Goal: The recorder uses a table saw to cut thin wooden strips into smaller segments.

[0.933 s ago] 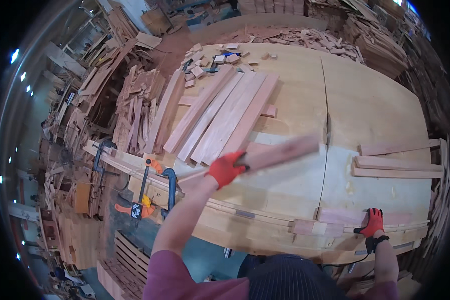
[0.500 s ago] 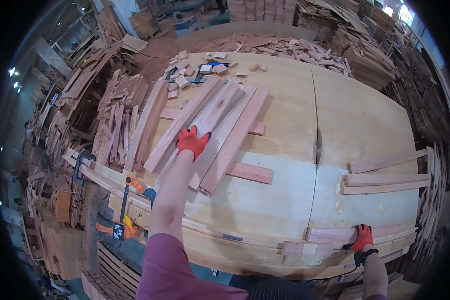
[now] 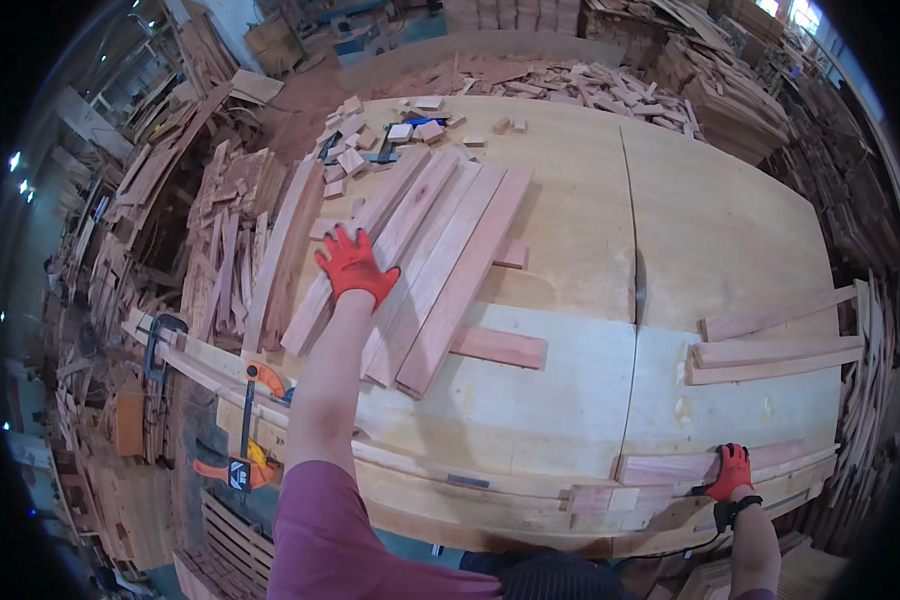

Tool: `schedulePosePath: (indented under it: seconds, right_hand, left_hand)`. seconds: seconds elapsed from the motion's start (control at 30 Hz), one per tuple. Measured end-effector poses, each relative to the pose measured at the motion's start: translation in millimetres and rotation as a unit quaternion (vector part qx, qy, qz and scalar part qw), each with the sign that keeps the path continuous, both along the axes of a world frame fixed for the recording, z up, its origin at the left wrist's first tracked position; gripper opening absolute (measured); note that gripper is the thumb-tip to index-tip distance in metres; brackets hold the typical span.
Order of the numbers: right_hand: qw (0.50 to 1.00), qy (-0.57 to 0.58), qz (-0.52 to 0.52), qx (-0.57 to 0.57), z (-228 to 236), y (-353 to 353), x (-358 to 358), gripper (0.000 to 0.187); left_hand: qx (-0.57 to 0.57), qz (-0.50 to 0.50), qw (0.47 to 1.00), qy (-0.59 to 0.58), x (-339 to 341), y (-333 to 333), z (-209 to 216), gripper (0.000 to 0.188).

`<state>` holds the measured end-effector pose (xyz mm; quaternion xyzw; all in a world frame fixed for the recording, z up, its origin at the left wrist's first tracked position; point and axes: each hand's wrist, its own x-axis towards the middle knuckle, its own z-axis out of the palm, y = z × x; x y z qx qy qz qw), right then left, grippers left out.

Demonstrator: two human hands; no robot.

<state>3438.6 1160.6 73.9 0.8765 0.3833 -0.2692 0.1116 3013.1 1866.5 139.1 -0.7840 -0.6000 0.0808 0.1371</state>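
My left hand (image 3: 355, 270), in a red glove with dark fingertips, is spread over the leftmost plank (image 3: 307, 318) of a slanted row. Beside it lie a second plank (image 3: 410, 215), a third plank (image 3: 435, 250) and a fourth plank (image 3: 470, 280), side by side. Crosswise under the row, a short strip (image 3: 500, 347) sticks out to the right. At the table's near right edge my right hand (image 3: 733, 472), gloved alike with a dark band at the wrist, is closed over a pale wooden board (image 3: 667, 469) lying along the edge. Its palm side is hidden.
Orange-handled clamps (image 3: 250, 425) hang at the left edge, near a dark G-clamp (image 3: 160, 345). Small wood blocks (image 3: 350, 160) lie scattered at the table's far left. Several strips (image 3: 775, 350) rest at the right. A gap (image 3: 638, 280) splits the tabletop (image 3: 570, 220). Offcuts (image 3: 590, 95) are heaped beyond.
My left hand has moved left from the second plank onto the leftmost one, its fingers spreading wider. The right hand keeps its place on the board. The view has shifted slightly.
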Motion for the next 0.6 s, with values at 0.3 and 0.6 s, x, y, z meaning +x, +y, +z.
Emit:
schedulePosePath:
  seconds: [0.3,0.6]
  right_hand:
    - [0.999,-0.034,0.028,0.008,-25.0,-29.0,12.5,0.119]
    - [0.997,-0.002,0.062,0.037,17.6,-7.4,10.0,0.103]
  left_hand:
    - [-0.127,0.13,0.98,-0.083,-16.0,43.3,-3.9,0.129]
    - [0.051,-0.15,0.94,-0.303,-45.8,-61.7,-36.1,0.094]
